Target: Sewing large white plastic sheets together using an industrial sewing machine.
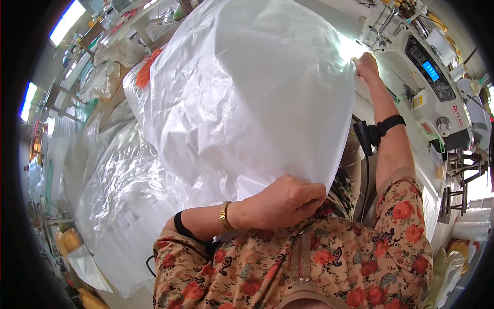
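Note:
A large sheet of white, shiny woven plastic [262, 98] stretches across the middle of the head view, lit brightly near its far right corner. My left hand [290, 202] is closed on its near edge, close to my chest. With my right arm reaching forward, my right hand [366, 66] pinches the sheet's right edge beside the sewing machine [427, 77]. The edge runs taut between both hands. The machine's needle area lies just beyond my right hand; the needle itself I cannot make out.
More crumpled plastic sheeting [123, 175] hangs and piles at the left. An orange-red scrap [148, 69] lies by the sheet's left side. White thread spools [472, 224] stand at the right, below the machine's end. A cluttered table [128, 26] is at the far left.

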### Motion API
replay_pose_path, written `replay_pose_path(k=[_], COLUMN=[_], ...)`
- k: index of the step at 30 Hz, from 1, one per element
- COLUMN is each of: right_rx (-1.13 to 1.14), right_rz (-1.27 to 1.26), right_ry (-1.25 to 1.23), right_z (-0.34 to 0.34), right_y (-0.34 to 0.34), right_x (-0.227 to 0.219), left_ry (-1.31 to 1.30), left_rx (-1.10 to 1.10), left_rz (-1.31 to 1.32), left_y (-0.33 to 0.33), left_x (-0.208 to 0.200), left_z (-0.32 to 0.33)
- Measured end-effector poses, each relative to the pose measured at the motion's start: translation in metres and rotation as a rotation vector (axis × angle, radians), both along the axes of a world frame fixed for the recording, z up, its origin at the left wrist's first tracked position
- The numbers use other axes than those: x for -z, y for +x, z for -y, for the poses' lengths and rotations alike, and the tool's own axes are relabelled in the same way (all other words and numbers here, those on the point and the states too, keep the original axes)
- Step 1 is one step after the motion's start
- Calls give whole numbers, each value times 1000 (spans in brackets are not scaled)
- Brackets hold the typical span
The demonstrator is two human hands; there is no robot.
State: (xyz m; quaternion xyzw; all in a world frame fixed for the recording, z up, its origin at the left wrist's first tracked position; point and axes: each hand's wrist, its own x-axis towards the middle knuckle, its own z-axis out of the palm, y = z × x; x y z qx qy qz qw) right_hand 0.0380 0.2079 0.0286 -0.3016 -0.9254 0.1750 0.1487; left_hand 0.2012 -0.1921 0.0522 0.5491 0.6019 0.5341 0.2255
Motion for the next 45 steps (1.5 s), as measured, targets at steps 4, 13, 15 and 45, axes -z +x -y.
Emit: replay_pose_path(k=[4,13,15,45], right_rx=[89,205,185,-97], right_rz=[169,58,70,293], right_ry=[39,147,153,567], right_z=[12,61,78,73], right_y=[0,43,53,21], right_x=[2,14,12,-5], left_ry=[-57,-69,-76,-160], left_rx=[25,35,25,-210], left_rz=[-5,-44,-69,-409], left_y=[0,-2,-2,-36], left_x=[14,37,38,63], left_z=[-1,-5,-4,-44])
